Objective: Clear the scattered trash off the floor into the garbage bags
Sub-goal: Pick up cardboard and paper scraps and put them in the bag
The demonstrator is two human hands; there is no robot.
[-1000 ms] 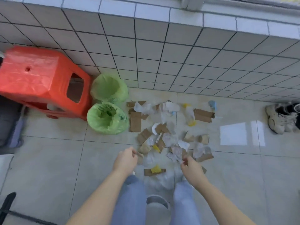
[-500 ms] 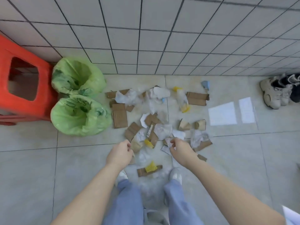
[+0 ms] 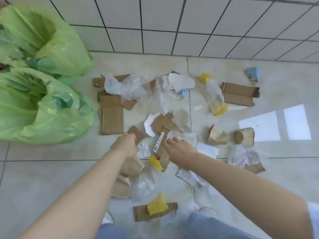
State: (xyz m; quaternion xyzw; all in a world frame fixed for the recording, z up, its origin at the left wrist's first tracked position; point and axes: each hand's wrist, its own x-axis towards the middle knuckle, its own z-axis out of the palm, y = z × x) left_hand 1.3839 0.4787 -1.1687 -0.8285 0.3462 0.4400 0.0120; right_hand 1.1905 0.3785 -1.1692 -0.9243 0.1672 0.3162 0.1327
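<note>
Trash lies scattered over the pale tiled floor (image 3: 51,169) in front of the grey tiled wall (image 3: 189,23): torn cardboard pieces, crumpled white paper, clear plastic film and bits of yellow foam netting. At the middle of the pile the left hand (image 3: 125,145) is curled, its fingertips at the edge of a small brown cardboard scrap (image 3: 138,133); whether it has actually pinched the scrap cannot be told. The right hand (image 3: 179,152) reaches in beside it with fingers loosely bent and slightly spread, resting on crumpled white paper (image 3: 186,137), holding nothing that can be made out. Between the two hands lie a narrow printed strip (image 3: 158,142) and a yellow net piece (image 3: 155,163). Nearer the person, a cardboard strip with yellow foam netting on top (image 3: 157,207) lies between the blue-trousered legs (image 3: 215,226). Further out, a large flat cardboard piece (image 3: 112,118) lies toward the left, a folded cardboard flap (image 3: 240,94) toward the right, with a clear bag holding something yellow (image 3: 215,99) just beside it. Two brown paper cups (image 3: 244,137) lie on their sides to the right of the hands, and a small blue scrap (image 3: 252,73) sits near the wall. Two green garbage bags stand open at the left, one near the wall (image 3: 57,45) and one closer to the person (image 3: 43,109), touching each other, the closer one just beside the large cardboard piece.
</note>
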